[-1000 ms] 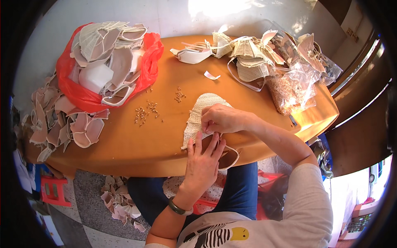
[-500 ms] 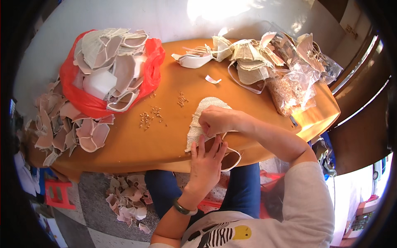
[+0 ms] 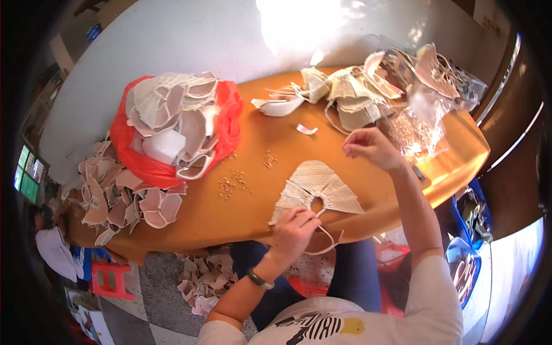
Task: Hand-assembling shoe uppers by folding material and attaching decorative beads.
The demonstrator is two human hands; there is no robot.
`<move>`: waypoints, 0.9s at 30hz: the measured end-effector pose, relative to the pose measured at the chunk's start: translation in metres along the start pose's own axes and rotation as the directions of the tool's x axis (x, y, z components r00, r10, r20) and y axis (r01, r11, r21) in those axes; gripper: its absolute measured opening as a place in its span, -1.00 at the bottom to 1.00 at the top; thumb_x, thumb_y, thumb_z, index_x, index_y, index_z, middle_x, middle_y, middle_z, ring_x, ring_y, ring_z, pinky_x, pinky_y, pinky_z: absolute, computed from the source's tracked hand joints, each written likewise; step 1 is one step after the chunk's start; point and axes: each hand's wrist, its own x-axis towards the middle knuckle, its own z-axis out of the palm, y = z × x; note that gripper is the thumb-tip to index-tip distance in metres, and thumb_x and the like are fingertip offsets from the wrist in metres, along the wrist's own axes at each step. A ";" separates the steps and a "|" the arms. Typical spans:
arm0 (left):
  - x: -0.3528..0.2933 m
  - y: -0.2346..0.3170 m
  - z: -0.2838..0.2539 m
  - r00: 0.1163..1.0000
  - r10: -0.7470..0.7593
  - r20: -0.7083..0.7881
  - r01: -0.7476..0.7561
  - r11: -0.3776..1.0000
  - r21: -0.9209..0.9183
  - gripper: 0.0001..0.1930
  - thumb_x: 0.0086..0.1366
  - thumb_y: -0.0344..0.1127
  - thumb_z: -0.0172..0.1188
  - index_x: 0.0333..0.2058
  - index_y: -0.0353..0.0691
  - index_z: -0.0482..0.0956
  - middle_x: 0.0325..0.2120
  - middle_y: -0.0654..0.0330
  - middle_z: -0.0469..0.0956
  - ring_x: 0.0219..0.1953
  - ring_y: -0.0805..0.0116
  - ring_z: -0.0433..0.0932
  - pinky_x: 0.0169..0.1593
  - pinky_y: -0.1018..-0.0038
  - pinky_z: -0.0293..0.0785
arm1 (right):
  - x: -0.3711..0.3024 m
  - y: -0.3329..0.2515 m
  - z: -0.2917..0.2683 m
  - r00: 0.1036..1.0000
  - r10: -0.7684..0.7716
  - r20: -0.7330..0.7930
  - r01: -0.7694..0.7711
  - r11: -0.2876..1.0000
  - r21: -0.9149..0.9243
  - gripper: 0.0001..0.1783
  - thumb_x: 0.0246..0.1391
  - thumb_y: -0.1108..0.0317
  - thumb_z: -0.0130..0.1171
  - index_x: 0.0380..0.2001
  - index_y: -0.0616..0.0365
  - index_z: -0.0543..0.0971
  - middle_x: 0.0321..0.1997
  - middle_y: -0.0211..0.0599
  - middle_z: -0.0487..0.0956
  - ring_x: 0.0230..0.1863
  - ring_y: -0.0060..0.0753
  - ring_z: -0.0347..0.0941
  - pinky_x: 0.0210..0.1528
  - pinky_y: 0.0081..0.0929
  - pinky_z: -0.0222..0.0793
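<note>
A fan-shaped cream woven piece (image 3: 316,179), which looks like a shoe upper, lies at the table's near edge. It has a round hole and a pale strap loop below. My left hand (image 3: 295,229) grips its lower edge with bent fingers, beside the hole. Up and to the right of the piece, my right hand (image 3: 371,148) is raised off it, thumb and fingers drawn together in a pinch. Anything thin between those fingertips is too small to make out. Small golden beads (image 3: 233,185) lie scattered left of the piece, with a smaller cluster (image 3: 269,160) nearer it.
Stacked uppers fill a red plastic bag (image 3: 233,109) at left; loose ones (image 3: 161,208) lie beside it. More uppers (image 3: 348,86) and a clear bag of golden beads (image 3: 411,135) sit at far right. A white scrap (image 3: 306,130) lies mid-table. Uppers (image 3: 206,282) pile on the floor.
My right hand has lifted from the woven piece and swung up to the right. The left fingers have moved from lying spread to gripping the edge. The view has shifted slightly.
</note>
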 end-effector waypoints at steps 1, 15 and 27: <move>0.002 -0.002 -0.003 1.000 0.008 0.002 -0.008 1.000 -0.026 -0.87 -0.03 -0.46 0.28 -0.44 -0.13 0.63 -0.37 0.28 0.58 -0.18 0.26 0.54 -0.09 0.37 0.48 | -0.008 -0.003 -0.008 0.997 0.014 -0.075 -0.017 0.999 -0.036 -0.86 0.11 0.37 0.25 -0.36 0.25 0.61 -0.46 -0.46 0.58 -0.39 -0.71 0.46 -0.31 -0.67 0.38; 0.172 -0.111 -0.260 0.835 -0.289 -0.468 0.361 0.930 0.070 -0.88 0.28 -0.40 0.14 -0.23 -0.24 0.58 -0.22 0.20 0.63 -0.39 0.47 0.59 -0.37 0.50 0.51 | -0.022 0.040 -0.010 0.977 0.007 -0.213 -0.008 1.000 -0.003 -0.85 0.06 0.40 0.29 -0.40 0.30 0.62 -0.50 -0.42 0.59 -0.45 -0.67 0.47 -0.36 -0.65 0.40; 0.136 -0.426 -0.302 0.931 -0.255 -0.259 0.360 0.753 0.551 -0.75 0.24 -0.40 0.02 -0.14 -0.33 0.54 -0.22 -0.10 0.50 -0.14 -0.18 0.49 -0.07 0.09 0.42 | 0.095 -0.029 -0.050 0.875 -0.342 -0.342 0.091 0.811 -0.578 -0.82 -0.03 0.35 0.31 -0.37 0.23 0.66 -0.43 -0.11 0.63 -0.38 -0.28 0.57 -0.27 -0.39 0.45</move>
